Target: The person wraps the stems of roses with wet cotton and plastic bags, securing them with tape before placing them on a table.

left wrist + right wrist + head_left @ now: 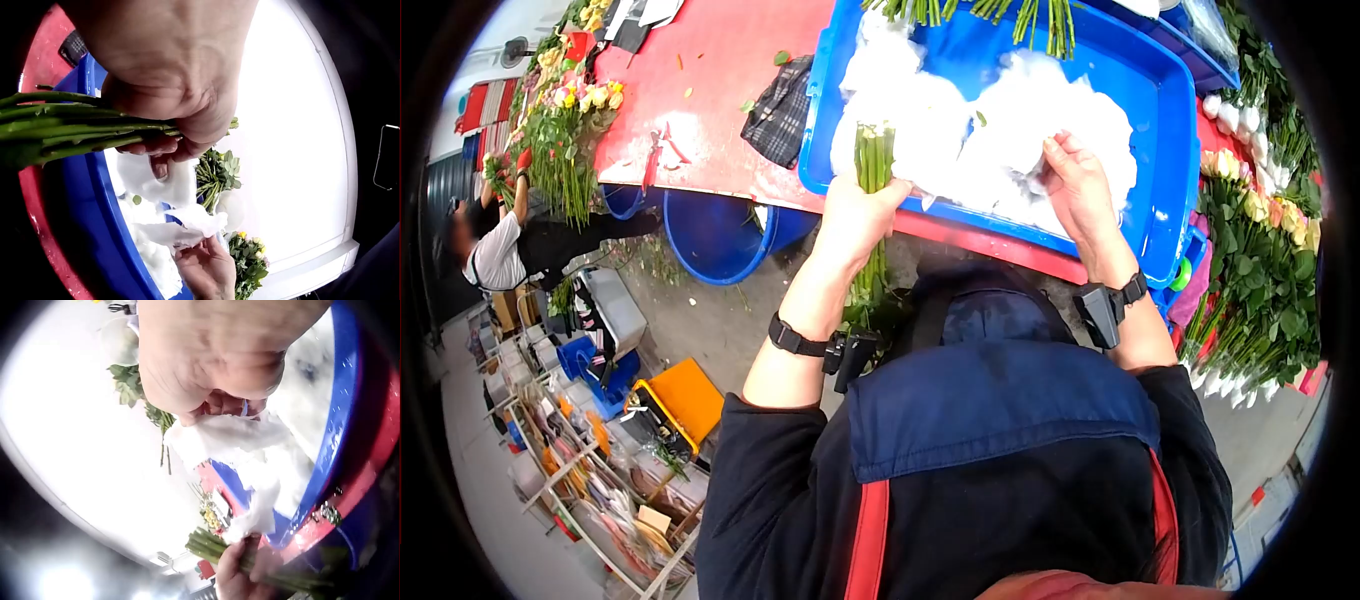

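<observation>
Stems (pixel 873 160): one bundle, long axis near vertical in the head view, centre-left of frame. Cut ends point up, over the white wadding (pixel 960 130) in the blue tray (pixel 1145 90). Lower ends run off the counter (pixel 720 80) edge, hidden behind the forearm. Left grip (pixel 855 215) wrapped tight round the bundle. Right grip (pixel 1080 190), right of centre, pinches a wadding sheet; fingertips partly buried. Wrist-view backgrounds overexposed.
</observation>
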{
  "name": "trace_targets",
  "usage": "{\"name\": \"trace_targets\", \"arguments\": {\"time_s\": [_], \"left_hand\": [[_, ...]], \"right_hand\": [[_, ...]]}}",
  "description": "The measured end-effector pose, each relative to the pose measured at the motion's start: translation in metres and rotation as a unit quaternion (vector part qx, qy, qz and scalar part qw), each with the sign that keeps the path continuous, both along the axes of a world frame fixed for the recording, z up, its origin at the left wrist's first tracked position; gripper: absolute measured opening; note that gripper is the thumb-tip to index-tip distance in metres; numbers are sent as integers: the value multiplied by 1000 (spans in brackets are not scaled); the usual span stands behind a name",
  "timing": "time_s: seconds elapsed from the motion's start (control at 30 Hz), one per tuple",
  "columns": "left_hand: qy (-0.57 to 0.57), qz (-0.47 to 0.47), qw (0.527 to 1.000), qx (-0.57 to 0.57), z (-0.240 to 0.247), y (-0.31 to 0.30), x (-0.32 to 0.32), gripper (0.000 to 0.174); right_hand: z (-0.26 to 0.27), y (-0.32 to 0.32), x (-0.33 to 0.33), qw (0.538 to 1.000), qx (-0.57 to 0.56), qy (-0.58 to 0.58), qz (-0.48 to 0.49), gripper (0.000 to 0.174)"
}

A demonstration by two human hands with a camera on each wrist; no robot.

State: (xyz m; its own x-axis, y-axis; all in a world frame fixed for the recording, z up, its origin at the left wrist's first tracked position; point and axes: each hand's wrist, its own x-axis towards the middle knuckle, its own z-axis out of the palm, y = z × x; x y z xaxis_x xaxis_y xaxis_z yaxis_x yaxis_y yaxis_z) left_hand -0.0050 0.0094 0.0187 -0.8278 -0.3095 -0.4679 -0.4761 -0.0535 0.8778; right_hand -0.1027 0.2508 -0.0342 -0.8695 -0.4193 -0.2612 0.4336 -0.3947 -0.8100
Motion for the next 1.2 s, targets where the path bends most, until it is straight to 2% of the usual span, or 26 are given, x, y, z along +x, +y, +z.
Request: {"name": "trace_targets", "arguments": {"time_s": [0.1,0.17,0.2,0.23,0.3,0.33,0.43,0.5,0.53,0.63,0.67,0.7,0.77,0.8,0.87,0.93,1.03,1.1,1.17,1.2], "left_hand": [[12,-21,1000,13,4,1,0,6],[10,-51,999,4,4,9,-3,6],[3,-44,999,-12,-1,14,-4,11],[11,-46,999,-3,-3,18,-6,13],[28,-51,998,15,-4,24,-8,16],[1,-72,997,26,2,26,-8,18],[44,-61,996,-42,-2,29,-8,16],[-22,-76,997,-24,5,23,-8,16],[-56,-83,995,-15,8,21,-7,17],[-90,-115,989,0,0,22,-4,16],[-98,-130,987,-15,-5,23,-5,16],[-78,-134,988,-26,-8,28,-5,16],[-41,-143,988,-50,-12,36,-6,16],[-28,-146,989,-18,-11,35,-7,18],[-23,-156,987,16,-5,39,-7,21],[-95,-193,976,34,8,42,-6,20],[-42,-237,965,108,6,42,-4,11],[-45,-149,971,184,0,46,-4,30],[-86,-47,961,257,1,48,-6,46],[-71,-77,968,228,-7,48,-7,62]], "right_hand": [[-9,-2,8,975,173,133,49,14],[-2,-21,27,961,167,159,150,22],[18,-34,38,938,195,182,223,28],[17,-47,49,905,227,329,144,31],[38,-50,49,878,358,269,171,32],[28,-50,46,898,333,243,156,32],[-1,-43,32,949,247,166,100,32],[-2,-34,23,976,175,119,47,31],[6,-30,17,977,179,108,30,28],[46,-22,15,924,284,254,-12,32],[53,-25,19,908,276,316,-18,37],[56,-30,21,856,301,420,13,40],[58,-39,26,715,338,608,73,47],[60,-37,28,743,330,572,104,53],[50,-32,13,794,296,518,111,52],[39,-33,15,847,255,452,119,50],[33,-39,17,916,183,323,150,49],[31,-36,13,952,132,194,196,51],[32,-41,14,962,108,167,185,56],[33,-44,14,966,95,155,181,59]]}}
